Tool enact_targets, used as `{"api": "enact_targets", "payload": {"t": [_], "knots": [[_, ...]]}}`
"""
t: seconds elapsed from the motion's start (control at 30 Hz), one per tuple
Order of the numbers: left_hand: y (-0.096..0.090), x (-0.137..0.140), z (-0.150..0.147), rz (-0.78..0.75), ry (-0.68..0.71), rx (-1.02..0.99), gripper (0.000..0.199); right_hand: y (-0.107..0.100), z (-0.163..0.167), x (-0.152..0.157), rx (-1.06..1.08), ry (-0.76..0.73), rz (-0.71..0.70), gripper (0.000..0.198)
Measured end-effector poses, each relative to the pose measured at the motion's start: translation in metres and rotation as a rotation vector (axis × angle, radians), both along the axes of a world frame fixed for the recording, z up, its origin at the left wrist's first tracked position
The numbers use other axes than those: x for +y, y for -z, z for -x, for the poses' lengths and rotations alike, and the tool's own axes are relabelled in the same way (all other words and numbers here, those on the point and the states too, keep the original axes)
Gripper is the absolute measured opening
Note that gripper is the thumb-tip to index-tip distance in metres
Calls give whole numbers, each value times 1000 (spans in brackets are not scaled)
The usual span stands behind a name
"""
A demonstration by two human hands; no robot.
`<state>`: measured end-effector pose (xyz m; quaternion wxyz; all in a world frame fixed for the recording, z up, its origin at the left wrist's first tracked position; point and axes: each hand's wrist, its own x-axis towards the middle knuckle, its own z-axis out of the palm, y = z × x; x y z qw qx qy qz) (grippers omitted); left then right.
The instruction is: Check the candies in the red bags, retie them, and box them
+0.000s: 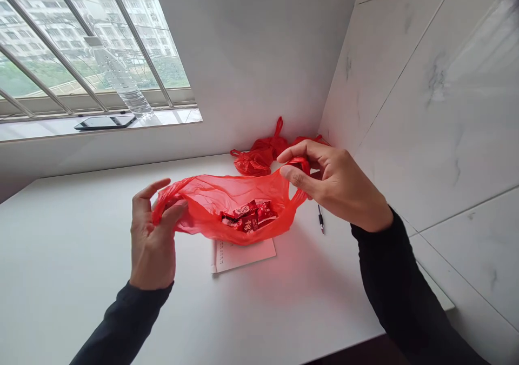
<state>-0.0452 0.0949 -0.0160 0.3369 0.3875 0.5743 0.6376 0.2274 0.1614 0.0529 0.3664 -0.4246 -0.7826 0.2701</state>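
A thin red plastic bag (194, 192) is stretched wide between my two hands, its mouth facing me. Several small wrapped packets (248, 217), dark red with pale print, lie in the bottom of it. My left hand (152, 235) grips the bag's left side, with the thumb inside the rim and the index finger raised. On the other side, my right hand (328, 181) is closed round the bag's right handle between thumb and fingers. A white paper sheet or booklet (247, 256) with printed characters lies on the table, partly hidden under the bag.
Knotted red plastic bags (257, 157) sit at the back of the white table (81, 246), against the wall. A black pen (320, 220) lies below my right hand. On the windowsill stand a clear water bottle (121, 81) and a flat dark tablet or phone (104, 122). A tiled wall (446, 111) bounds the right.
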Motion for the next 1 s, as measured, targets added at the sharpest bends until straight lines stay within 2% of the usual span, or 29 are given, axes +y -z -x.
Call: {"api": "enact_targets", "payload": {"t": [0.1, 0.17, 0.23, 0.3, 0.33, 0.4, 0.47, 0.5, 0.57, 0.63, 0.7, 0.73, 0.8, 0.87, 0.93, 1.0], "knots": [[-8, -7, -14, -14, 161, -122, 61, 8, 17, -5, 52, -150, -9, 34], [-10, -11, -25, -21, 317, -38, 66, 17, 33, -9, 45, -342, -15, 44], [-8, -15, -33, -21, 426, 72, 61, 26, 48, -13, 43, -493, -31, 30], [-4, -18, -35, -6, 464, 147, 54, 33, 58, -15, 26, -528, -57, 12], [-2, -18, -35, 8, 453, 169, 55, 35, 60, -16, 2, -517, -71, 12], [0, -20, -33, 15, 397, 206, 69, 36, 59, -18, -62, -503, -96, 11], [2, -21, -32, -29, 374, 307, 78, 33, 56, -21, -102, -523, -131, 11], [3, -22, -32, -70, 377, 395, 73, 31, 55, -23, -99, -531, -148, 11], [3, -23, -34, -160, 323, 587, 45, 28, 54, -25, -35, -502, -166, 12], [1, -23, -36, -217, 145, 688, 16, 26, 55, -27, 68, -396, -177, 19], [-4, -22, -37, -202, -32, 586, 12, 25, 57, -27, 152, -268, -202, 25], [-7, -21, -36, -175, -43, 463, 14, 25, 58, -27, 188, -221, -224, 23], [-13, -19, -31, -110, 64, 149, 21, 23, 58, -28, 259, -182, -270, 16], [-17, -17, -26, -50, 230, -95, 25, 21, 58, -30, 328, -219, -290, 14], [-17, -16, -23, 0, 344, -155, 31, 20, 59, -34, 363, -301, -276, 13], [-16, -18, -25, 12, 403, -65, 31, 20, 61, -38, 370, -363, -261, 12]]}}
